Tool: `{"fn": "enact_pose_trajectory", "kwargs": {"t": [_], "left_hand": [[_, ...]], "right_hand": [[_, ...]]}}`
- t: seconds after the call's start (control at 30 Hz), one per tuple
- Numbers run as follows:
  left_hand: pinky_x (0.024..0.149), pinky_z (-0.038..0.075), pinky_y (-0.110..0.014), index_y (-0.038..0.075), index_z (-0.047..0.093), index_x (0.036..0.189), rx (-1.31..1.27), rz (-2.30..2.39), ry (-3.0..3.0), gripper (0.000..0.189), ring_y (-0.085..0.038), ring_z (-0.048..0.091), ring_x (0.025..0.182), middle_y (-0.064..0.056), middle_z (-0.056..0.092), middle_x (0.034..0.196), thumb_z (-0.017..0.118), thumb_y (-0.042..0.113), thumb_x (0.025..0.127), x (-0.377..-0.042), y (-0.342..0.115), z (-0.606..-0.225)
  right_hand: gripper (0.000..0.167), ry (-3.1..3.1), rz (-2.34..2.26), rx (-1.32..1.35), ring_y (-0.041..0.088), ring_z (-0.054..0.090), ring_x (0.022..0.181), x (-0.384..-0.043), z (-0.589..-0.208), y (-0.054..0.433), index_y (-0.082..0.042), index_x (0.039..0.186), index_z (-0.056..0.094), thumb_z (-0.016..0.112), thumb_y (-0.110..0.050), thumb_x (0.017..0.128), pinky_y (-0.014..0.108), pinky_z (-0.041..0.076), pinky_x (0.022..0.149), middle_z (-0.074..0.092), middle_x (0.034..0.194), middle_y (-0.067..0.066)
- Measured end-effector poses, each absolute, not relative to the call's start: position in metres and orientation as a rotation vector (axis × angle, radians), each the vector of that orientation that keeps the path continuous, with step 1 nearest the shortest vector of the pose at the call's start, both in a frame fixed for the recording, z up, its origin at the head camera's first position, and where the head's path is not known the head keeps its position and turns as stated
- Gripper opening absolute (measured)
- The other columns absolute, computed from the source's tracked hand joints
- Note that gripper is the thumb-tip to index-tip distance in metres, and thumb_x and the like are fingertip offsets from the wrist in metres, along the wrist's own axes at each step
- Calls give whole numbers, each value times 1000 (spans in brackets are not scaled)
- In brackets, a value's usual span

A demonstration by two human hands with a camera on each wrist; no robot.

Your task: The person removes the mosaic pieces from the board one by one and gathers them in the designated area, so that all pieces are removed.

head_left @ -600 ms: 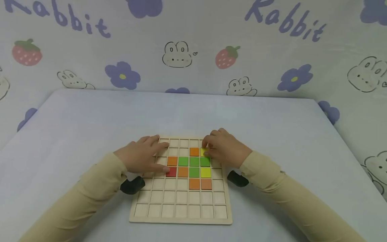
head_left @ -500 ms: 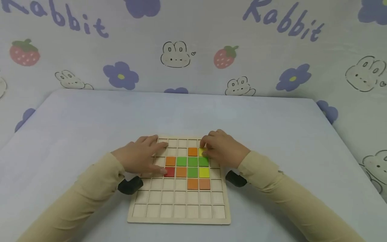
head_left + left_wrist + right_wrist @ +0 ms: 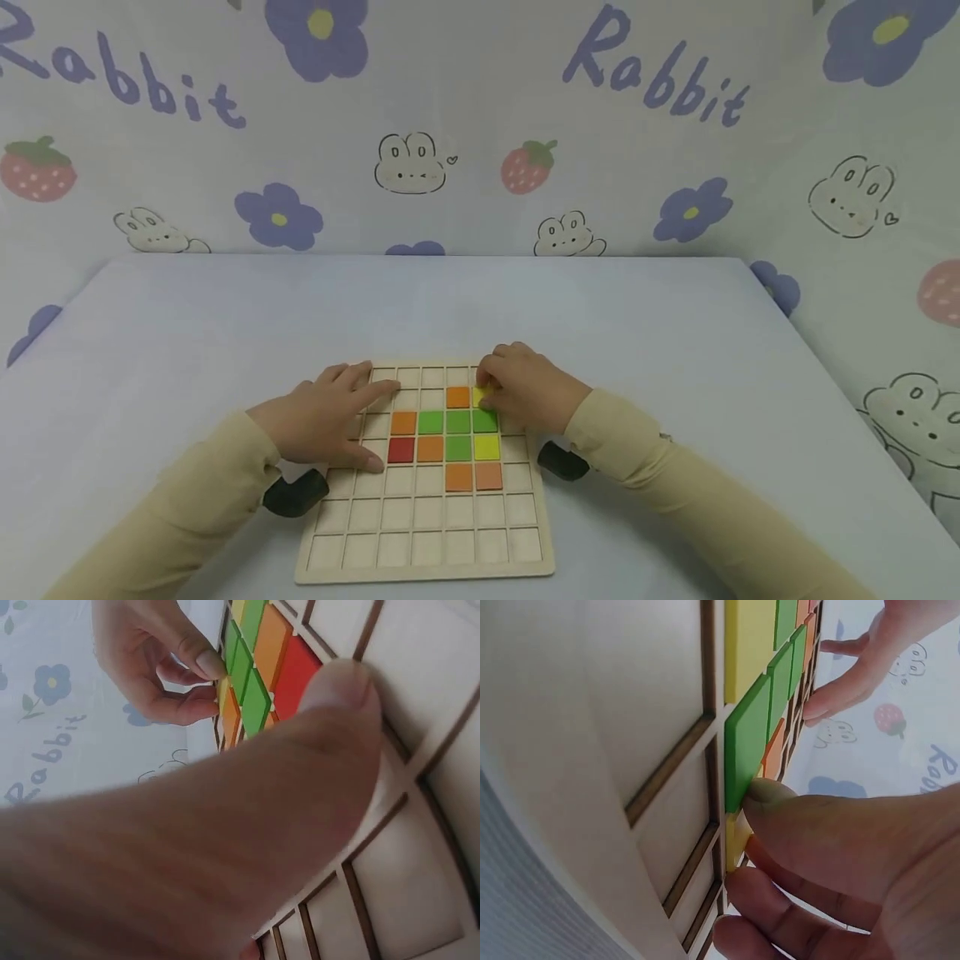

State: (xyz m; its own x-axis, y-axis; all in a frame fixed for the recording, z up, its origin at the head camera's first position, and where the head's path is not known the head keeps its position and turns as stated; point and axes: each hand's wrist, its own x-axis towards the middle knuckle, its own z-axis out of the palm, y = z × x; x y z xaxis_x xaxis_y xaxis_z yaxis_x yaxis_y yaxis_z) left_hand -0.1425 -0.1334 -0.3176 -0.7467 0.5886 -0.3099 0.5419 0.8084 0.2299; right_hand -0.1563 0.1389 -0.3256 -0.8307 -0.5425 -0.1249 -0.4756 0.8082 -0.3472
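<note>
A wooden grid board [image 3: 408, 552] lies on the table, with orange, green, yellow, red and salmon square tiles in some of its cells. My right hand [image 3: 534, 388] is at the upper right of the board, pinching a yellow tile [image 3: 736, 844] between thumb and fingers; the fingers partly cover it. Directly below that tile sits a green tile [image 3: 485, 422], and an orange tile [image 3: 457, 397] is to its left. My left hand [image 3: 321, 418] rests on the board's left side, fingers spread, its thumb close to the red tile [image 3: 401, 451].
Black wrist devices [image 3: 297, 493] show beneath both sleeves. The white tabletop [image 3: 420, 308] spreads around the board. Behind it hangs a cloth [image 3: 465, 100] printed with rabbits, flowers and strawberries.
The head view has tilted up and swung right, so the board appears lower and further left. My left thumb has shifted off the red tile's edge toward the lower left. My right hand stays at the yellow tile.
</note>
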Motion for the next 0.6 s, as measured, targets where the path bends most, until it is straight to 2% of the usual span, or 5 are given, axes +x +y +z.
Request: {"fn": "enact_pose_trajectory", "kwargs": {"t": [0.33, 0.47, 0.6], "left_hand": [[90, 38, -65, 18, 38, 144, 924, 200, 2715, 87, -49, 35, 129, -26, 32, 146, 69, 61, 75, -140, -139, -325], [86, 42, -63, 19, 39, 142, 942, 163, 2757, 88, -47, 40, 125, -24, 36, 143, 69, 64, 73, -141, -140, -328], [84, 44, -60, 21, 40, 142, 924, 138, 2784, 88, -46, 42, 124, -22, 37, 142, 69, 65, 71, -140, -141, -330]], "right_hand": [[18, 2772, -521, -805, 19, 48, 95, -159, -329, 138, -9, 102, 58, 69, -18, 89, 33, 43, 84, 58, 96, 1], [24, 2742, -515, -824, 20, 51, 97, -158, -326, 138, -12, 110, 57, 68, -17, 90, 38, 42, 87, 58, 100, 1], [26, 2732, -495, -869, 19, 53, 97, -156, -321, 141, -19, 115, 60, 68, -17, 90, 42, 41, 85, 58, 100, 1]]}}
